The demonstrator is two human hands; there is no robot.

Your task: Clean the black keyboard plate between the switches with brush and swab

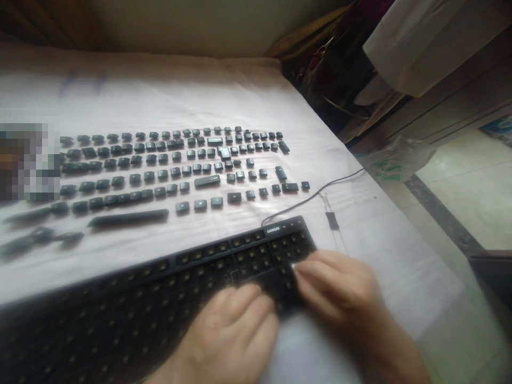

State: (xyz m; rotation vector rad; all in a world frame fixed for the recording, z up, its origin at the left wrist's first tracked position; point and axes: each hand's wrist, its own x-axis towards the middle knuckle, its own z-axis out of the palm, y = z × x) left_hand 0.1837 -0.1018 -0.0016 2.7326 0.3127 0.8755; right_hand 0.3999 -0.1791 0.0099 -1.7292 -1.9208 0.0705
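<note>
A black keyboard (132,288) with its keycaps off lies slanted across the front of the table, bare key stems showing. My left hand (236,325) lies over its near edge with fingers curled and pressed together, gripping the keyboard there. Over the number-pad end, my right hand (340,282) is closed in a pinch. A small whitish tip (294,266) shows at its fingertips, too blurred to name. Behind the keyboard, loose black keycaps (162,175) lie in rows, with the long space bar (130,217) in front.
A wire keycap puller (332,220) with a black middle lies right of the keyboard. The keyboard's cable (316,193) runs off the table's right edge. A pale cloth (172,90) covers the table. A plastic bag (400,160) and tiled floor (460,186) show beyond.
</note>
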